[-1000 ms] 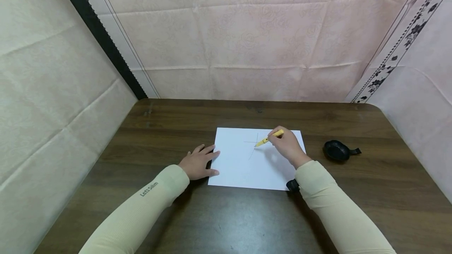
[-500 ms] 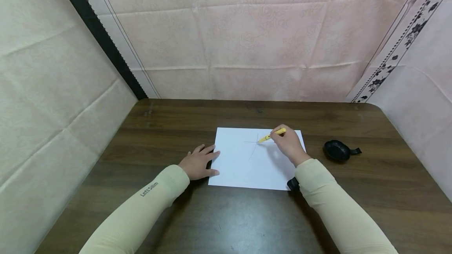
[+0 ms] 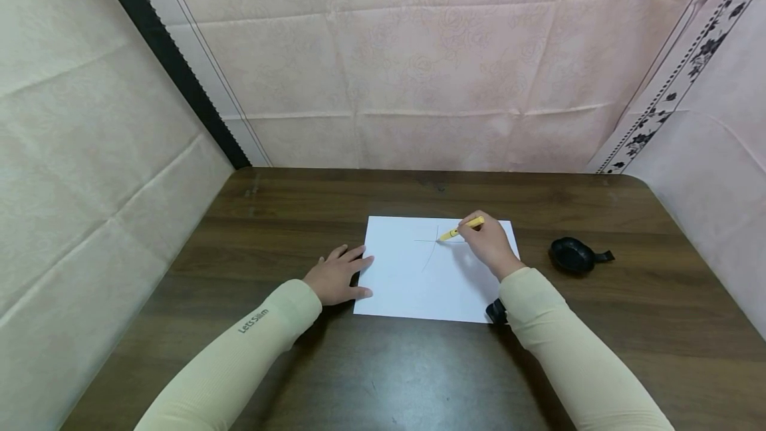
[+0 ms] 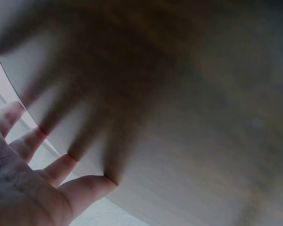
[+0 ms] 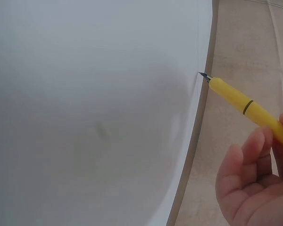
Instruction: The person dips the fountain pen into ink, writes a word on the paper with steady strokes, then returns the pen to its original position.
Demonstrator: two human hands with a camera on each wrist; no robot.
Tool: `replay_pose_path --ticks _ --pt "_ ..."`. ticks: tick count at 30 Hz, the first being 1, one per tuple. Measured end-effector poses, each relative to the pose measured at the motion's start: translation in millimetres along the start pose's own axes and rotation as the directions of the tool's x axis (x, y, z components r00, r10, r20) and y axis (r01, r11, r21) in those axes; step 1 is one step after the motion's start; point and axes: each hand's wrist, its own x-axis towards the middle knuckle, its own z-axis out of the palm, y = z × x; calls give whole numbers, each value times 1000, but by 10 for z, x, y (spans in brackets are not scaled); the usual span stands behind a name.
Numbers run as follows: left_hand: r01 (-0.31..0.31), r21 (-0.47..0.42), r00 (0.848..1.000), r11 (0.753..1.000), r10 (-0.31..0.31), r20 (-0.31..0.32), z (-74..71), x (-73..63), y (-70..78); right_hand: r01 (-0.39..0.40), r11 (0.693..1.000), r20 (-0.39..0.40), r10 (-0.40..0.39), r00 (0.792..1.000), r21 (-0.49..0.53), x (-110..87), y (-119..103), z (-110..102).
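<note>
- Two hands work at a white sheet of paper (image 3: 419,278) that lies flat on a dark wooden table (image 3: 299,218).
- The right hand (image 3: 487,245) grips a yellow pen (image 3: 462,229), with its fingers curled around the barrel. The pen is tilted, and its dark nib points to the left and meets the paper near the far edge, beside thin drawn lines (image 3: 429,248) that cross each other.
- In the right wrist view the yellow pen (image 5: 247,108) shows a dark ring on its barrel, and the fingers (image 5: 247,162) bend below it.
- The left hand (image 3: 336,276) lies flat on the table with straight, spread fingers. The fingertips touch the left edge of the sheet.
- In the left wrist view the left hand's fingers (image 4: 61,169) press down on the surface; the rest is blurred.
- A small black dish (image 3: 571,255) with a short handle stands on the table to the right of the paper, apart from it.
- A small black object (image 3: 495,312) lies at the near right corner of the sheet, touching the right sleeve (image 3: 574,351).
</note>
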Motion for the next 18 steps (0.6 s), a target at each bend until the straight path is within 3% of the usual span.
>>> replay_pose_path --ticks 18 --pt "8 1 1000 1000 -8 2 -5 -4 10 -4 1000 7 4 1000 -7 -2 -3 6"
